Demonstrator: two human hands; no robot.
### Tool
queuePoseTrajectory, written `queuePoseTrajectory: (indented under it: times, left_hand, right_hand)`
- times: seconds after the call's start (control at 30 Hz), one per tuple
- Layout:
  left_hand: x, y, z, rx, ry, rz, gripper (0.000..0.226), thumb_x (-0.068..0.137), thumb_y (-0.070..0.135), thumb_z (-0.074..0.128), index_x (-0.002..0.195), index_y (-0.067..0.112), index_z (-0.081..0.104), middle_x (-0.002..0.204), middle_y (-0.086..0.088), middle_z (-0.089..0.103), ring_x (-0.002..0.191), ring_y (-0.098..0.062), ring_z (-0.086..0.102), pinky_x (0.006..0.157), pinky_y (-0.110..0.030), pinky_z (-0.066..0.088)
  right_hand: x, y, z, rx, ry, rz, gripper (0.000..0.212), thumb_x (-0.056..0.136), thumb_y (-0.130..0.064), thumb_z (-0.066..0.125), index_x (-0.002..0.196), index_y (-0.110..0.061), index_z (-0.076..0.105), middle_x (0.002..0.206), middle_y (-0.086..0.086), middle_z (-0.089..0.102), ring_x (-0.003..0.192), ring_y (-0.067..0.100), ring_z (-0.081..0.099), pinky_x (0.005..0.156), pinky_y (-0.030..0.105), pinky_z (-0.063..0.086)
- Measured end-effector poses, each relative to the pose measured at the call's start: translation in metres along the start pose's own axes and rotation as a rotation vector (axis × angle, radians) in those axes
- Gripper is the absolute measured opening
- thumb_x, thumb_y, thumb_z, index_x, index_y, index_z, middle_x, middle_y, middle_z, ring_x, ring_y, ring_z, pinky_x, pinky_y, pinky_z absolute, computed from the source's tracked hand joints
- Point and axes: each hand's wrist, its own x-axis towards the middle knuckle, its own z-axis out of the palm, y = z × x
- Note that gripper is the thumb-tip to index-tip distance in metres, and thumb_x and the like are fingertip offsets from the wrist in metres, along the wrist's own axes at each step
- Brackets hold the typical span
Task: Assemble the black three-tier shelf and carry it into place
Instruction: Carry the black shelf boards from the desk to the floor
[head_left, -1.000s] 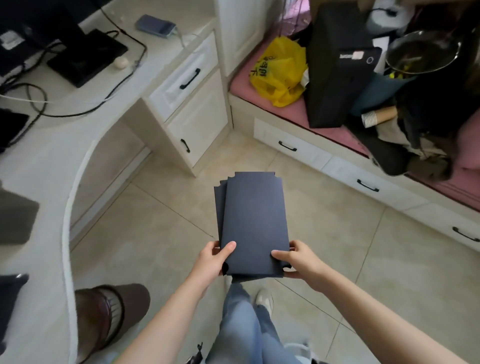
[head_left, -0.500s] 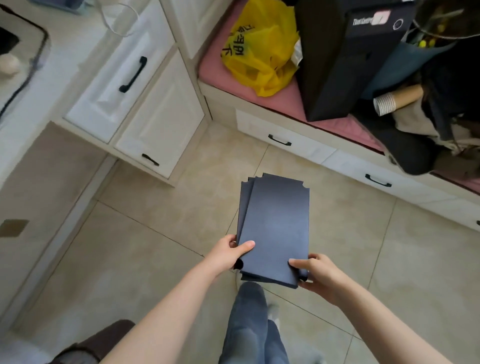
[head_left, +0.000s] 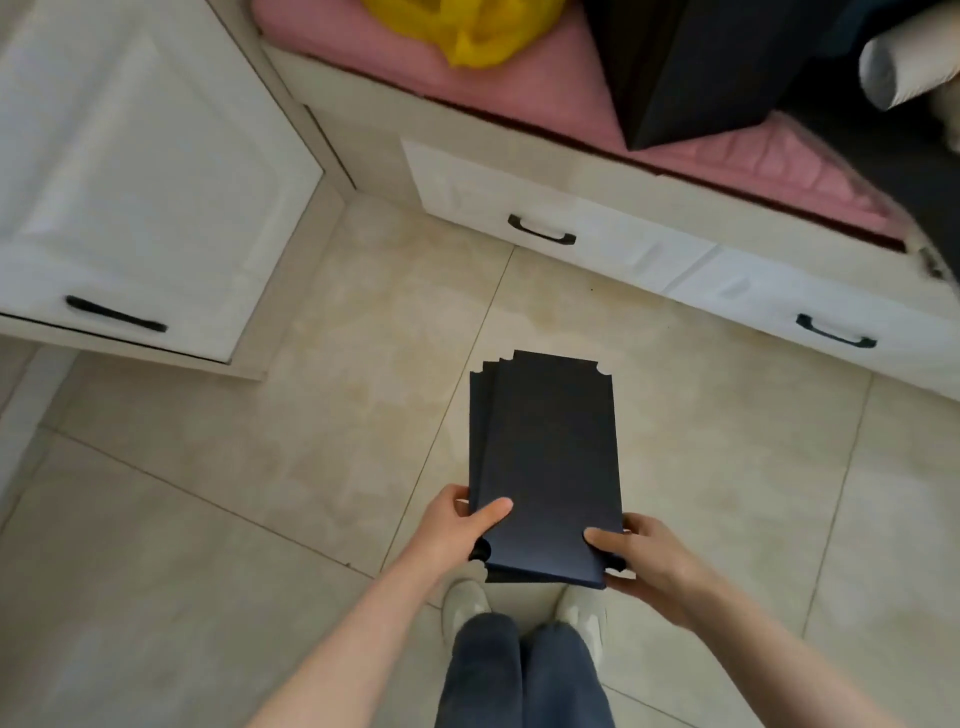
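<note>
Two hands are holding a fanned stack of black shelf panels by its near end, above the tiled floor and the shoes. The left hand is pinching the left edge, thumb on top; the right hand is pinching the right corner likewise.

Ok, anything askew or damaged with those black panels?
The black shelf panels are slightly fanned: lower ones stick out past the top panel's left edge. No damage visible. Left hand and right hand grip the near end.
</note>
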Motion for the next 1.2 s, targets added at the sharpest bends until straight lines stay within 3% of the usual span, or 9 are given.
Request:
queuePoseTrajectory:
  times: [0.2,0.33,0.43,0.57,0.7,0.87,1.03,1.2]
  left_hand:
    - [0.100,-0.038,0.042,0.024,-0.036,-0.031,0.051,0.090,0.040,0.073,0.129,0.014,0.053,0.119,-0.001,0.064,0.106,-0.020,0.067,0.093,-0.038,0.058]
    - [0.153,-0.062,0.071,0.017,-0.069,-0.074,0.050,0.092,0.034,0.073,0.132,0.012,0.053,0.107,0.006,0.063,0.096,-0.015,0.068,0.078,-0.030,0.062]
    - [0.183,-0.077,0.092,0.027,-0.073,-0.099,0.052,0.091,0.032,0.075,0.134,0.012,0.053,0.110,0.004,0.063,0.098,-0.017,0.068,0.075,-0.028,0.062]
    - [0.207,-0.093,0.119,0.071,-0.103,-0.120,0.055,0.091,0.031,0.075,0.136,0.014,0.050,0.116,0.002,0.061,0.107,-0.024,0.066,0.085,-0.037,0.061]
    - [0.222,-0.106,0.138,0.107,-0.123,-0.125,0.056,0.091,0.029,0.075,0.137,0.013,0.048,0.110,0.005,0.057,0.107,-0.024,0.064,0.081,-0.035,0.061]
    - [0.233,-0.118,0.142,0.178,-0.135,-0.141,0.058,0.090,0.028,0.075,0.137,0.013,0.045,0.126,-0.004,0.057,0.116,-0.027,0.062,0.093,-0.045,0.059]
    - [0.241,-0.131,0.147,0.314,-0.110,-0.096,0.066,0.090,0.027,0.076,0.142,0.010,0.038,0.142,-0.009,0.052,0.128,-0.028,0.055,0.104,-0.043,0.052]
    - [0.250,-0.145,0.158,0.369,-0.045,-0.033,0.066,0.089,0.023,0.077,0.142,0.009,0.039,0.144,-0.010,0.053,0.131,-0.029,0.053,0.108,-0.042,0.048]
  right_hand:
    - [0.115,0.037,-0.022,0.006,0.008,0.020,0.026,0.094,-0.007,0.064,0.119,-0.006,0.056,0.112,0.010,0.068,0.090,0.019,0.069,0.066,0.026,0.057]
    - [0.178,0.063,-0.040,-0.004,0.036,0.030,0.030,0.095,-0.004,0.063,0.123,-0.007,0.052,0.115,0.008,0.066,0.099,0.022,0.067,0.068,0.027,0.055]
    - [0.212,0.084,-0.054,-0.016,0.045,0.045,0.034,0.095,-0.005,0.063,0.126,-0.008,0.051,0.118,0.007,0.065,0.101,0.022,0.067,0.067,0.026,0.056]
    - [0.240,0.108,-0.075,-0.021,0.075,0.053,0.039,0.094,-0.003,0.063,0.130,-0.007,0.048,0.118,0.007,0.063,0.101,0.023,0.066,0.067,0.026,0.058]
    - [0.255,0.127,-0.088,-0.059,0.106,0.054,0.043,0.094,-0.003,0.063,0.133,-0.007,0.045,0.125,0.009,0.059,0.104,0.025,0.065,0.089,0.039,0.057]
    - [0.269,0.142,-0.086,-0.118,0.119,0.041,0.049,0.094,-0.007,0.064,0.138,-0.010,0.042,0.134,0.008,0.052,0.113,0.026,0.058,0.097,0.042,0.054]
    - [0.280,0.156,-0.080,-0.241,0.118,0.053,0.055,0.094,-0.007,0.063,0.142,-0.011,0.037,0.140,0.012,0.050,0.105,0.023,0.058,0.086,0.036,0.058]
    - [0.293,0.169,-0.076,-0.291,0.163,0.029,0.056,0.095,-0.007,0.062,0.144,-0.011,0.035,0.145,0.015,0.047,0.118,0.030,0.057,0.086,0.039,0.056]
